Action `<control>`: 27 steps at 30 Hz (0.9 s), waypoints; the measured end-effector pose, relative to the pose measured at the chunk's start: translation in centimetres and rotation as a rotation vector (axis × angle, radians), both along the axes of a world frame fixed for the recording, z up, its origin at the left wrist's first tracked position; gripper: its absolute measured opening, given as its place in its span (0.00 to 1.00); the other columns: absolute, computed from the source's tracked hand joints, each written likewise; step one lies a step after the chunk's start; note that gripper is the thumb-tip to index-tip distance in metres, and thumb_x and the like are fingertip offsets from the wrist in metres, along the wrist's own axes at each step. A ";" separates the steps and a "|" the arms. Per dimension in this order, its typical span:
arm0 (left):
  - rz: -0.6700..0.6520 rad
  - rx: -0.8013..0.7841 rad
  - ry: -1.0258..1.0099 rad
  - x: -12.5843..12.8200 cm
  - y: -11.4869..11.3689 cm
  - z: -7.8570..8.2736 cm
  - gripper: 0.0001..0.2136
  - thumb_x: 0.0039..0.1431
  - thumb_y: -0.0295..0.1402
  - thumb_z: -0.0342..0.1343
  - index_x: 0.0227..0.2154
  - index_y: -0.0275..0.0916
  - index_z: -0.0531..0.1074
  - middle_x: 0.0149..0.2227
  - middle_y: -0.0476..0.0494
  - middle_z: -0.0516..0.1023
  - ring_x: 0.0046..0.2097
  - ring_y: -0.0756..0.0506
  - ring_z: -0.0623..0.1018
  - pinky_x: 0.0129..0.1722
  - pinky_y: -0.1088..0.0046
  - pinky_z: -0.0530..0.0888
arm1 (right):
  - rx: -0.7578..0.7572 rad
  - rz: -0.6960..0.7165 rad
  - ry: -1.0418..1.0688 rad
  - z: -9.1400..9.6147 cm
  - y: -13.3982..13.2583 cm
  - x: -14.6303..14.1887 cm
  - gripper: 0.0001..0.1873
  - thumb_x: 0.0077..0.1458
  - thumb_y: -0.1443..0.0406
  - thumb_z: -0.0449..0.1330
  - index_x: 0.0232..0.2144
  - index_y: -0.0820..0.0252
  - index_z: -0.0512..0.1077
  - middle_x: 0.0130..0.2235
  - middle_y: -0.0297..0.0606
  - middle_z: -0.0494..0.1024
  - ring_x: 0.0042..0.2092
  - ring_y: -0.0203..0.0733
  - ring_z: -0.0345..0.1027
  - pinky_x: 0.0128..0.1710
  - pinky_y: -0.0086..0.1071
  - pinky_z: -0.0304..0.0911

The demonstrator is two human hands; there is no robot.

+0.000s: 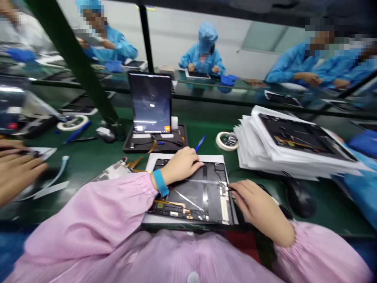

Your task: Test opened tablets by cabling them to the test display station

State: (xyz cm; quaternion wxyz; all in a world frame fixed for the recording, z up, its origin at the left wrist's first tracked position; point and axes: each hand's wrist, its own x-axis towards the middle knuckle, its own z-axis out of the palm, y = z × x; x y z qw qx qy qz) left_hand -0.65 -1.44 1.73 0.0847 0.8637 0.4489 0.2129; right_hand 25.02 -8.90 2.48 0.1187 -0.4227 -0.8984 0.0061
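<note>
under left hand [181,165], tablet [203,192] partly hidden

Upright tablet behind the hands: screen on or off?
On: the upright black tablet screen glows bluish, with white marks and an orange icon.

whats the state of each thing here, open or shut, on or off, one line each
opened tablet: back off, insides showing, lying flat
upright tablet: standing, screen lit
stacked tablet: opened, lying on a pile of white trays
left hand: resting on the opened tablet
right hand: fingertips at its right edge
</note>
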 end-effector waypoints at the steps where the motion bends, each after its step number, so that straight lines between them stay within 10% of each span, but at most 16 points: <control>1: -0.013 -0.044 -0.053 0.1 0.2 -0.6 0.14 0.63 0.40 0.46 0.32 0.37 0.73 0.34 0.41 0.74 0.40 0.43 0.71 0.42 0.66 0.68 | -0.018 -0.024 -0.010 0.3 -0.3 -0.5 0.13 0.64 0.68 0.44 0.43 0.61 0.67 0.38 0.44 0.71 0.41 0.47 0.66 0.41 0.40 0.63; 12: 0.079 -0.340 -0.154 -0.8 1.2 -2.4 0.14 0.61 0.43 0.47 0.30 0.40 0.71 0.32 0.48 0.77 0.33 0.46 0.74 0.30 0.73 0.64 | -0.227 -0.075 0.081 -0.2 2.0 2.3 0.18 0.61 0.68 0.52 0.53 0.57 0.62 0.44 0.41 0.70 0.41 0.43 0.68 0.41 0.37 0.66; 21: 0.087 -0.353 -0.120 -0.8 1.3 -2.5 0.14 0.61 0.43 0.47 0.31 0.41 0.72 0.32 0.48 0.78 0.32 0.46 0.74 0.28 0.73 0.62 | -0.261 -0.115 0.269 -1.3 2.0 1.9 0.07 0.64 0.64 0.49 0.40 0.59 0.65 0.41 0.41 0.70 0.40 0.42 0.67 0.42 0.38 0.65; 27: 0.097 -0.353 -0.104 -0.7 1.2 -2.4 0.14 0.61 0.43 0.47 0.31 0.40 0.72 0.32 0.48 0.78 0.32 0.46 0.74 0.28 0.73 0.61 | -0.793 -0.265 0.761 -1.6 1.1 0.6 0.12 0.61 0.56 0.55 0.41 0.57 0.59 0.28 0.30 0.69 0.21 0.31 0.60 0.18 0.25 0.59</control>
